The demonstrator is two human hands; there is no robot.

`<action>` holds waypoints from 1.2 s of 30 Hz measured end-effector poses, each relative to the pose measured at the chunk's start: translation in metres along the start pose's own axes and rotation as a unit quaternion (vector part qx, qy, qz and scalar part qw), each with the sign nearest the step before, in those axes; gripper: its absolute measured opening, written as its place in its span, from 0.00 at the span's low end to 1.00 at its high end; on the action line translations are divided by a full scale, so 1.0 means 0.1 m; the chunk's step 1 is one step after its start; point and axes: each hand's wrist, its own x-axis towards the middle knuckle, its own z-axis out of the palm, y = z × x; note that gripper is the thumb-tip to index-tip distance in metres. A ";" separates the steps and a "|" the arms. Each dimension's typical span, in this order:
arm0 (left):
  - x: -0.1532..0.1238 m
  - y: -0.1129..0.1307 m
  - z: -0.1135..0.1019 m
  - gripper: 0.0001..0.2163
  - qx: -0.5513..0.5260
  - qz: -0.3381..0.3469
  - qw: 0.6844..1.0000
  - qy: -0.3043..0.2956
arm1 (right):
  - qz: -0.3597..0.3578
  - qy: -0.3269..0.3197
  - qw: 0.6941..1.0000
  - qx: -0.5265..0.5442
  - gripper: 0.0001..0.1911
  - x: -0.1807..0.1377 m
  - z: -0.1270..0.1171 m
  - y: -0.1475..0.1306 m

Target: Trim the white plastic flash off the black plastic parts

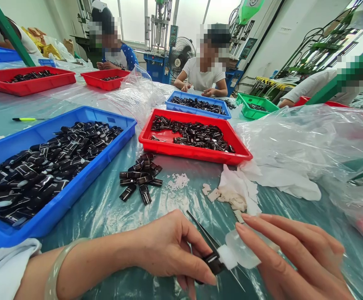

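My left hand (171, 250) grips a small black glossy part (213, 262) near the table's front edge, with thin black tweezers (204, 233) lying along its fingers. My right hand (296, 258) pinches a clear film tab (242, 250) with a white end that touches the black part. A small pile of the same black parts (141, 177) lies on the table just beyond my hands. White peeled scraps (178, 181) and bits of white paper (236, 193) lie beside that pile.
A blue tray (75, 183) full of black parts stands at the left, a red tray (168, 146) of them ahead. Clear plastic bags (309, 141) heap up at the right. Other people sit across the table by more red, blue and green trays. A pen (28, 119) lies far left.
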 end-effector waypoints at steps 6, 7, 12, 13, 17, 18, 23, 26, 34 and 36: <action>-0.01 0.00 0.00 0.06 0.011 0.000 1.000 -0.009 | -0.046 -0.009 0.999 -0.017 0.16 -0.05 -0.02 0.05; -0.01 0.00 0.00 0.06 0.012 -0.001 1.000 -0.010 | -0.042 -0.007 0.999 -0.014 0.17 -0.05 -0.02 0.05; 0.00 -0.02 -0.01 0.07 0.005 -0.003 1.000 -0.017 | -0.061 -0.013 0.998 -0.023 0.17 -0.06 -0.01 0.05; 0.01 -0.02 -0.01 0.07 0.006 -0.004 1.000 -0.018 | -0.064 -0.013 0.998 -0.024 0.17 -0.06 0.00 0.05; 0.00 -0.01 0.00 0.07 0.013 -0.012 1.000 -0.019 | -0.063 -0.010 0.998 -0.026 0.17 -0.08 0.00 0.07; 0.00 -0.01 0.01 0.07 0.014 -0.015 1.000 -0.019 | -0.063 -0.011 0.998 -0.025 0.17 -0.08 0.00 0.07; 0.01 -0.01 0.02 0.07 0.013 -0.021 1.000 -0.017 | -0.047 -0.002 0.999 -0.011 0.19 -0.08 -0.03 0.05; 0.01 -0.02 0.01 0.07 0.011 -0.021 1.000 -0.019 | -0.037 -0.001 0.999 -0.006 0.17 -0.08 -0.03 0.02; -0.01 0.02 0.01 0.05 0.029 -0.015 0.999 -0.017 | -0.041 0.022 0.999 -0.027 0.16 -0.02 -0.02 -0.04; -0.01 0.03 0.02 0.05 0.031 -0.022 0.999 -0.015 | -0.040 0.022 0.999 -0.029 0.16 -0.01 -0.01 -0.05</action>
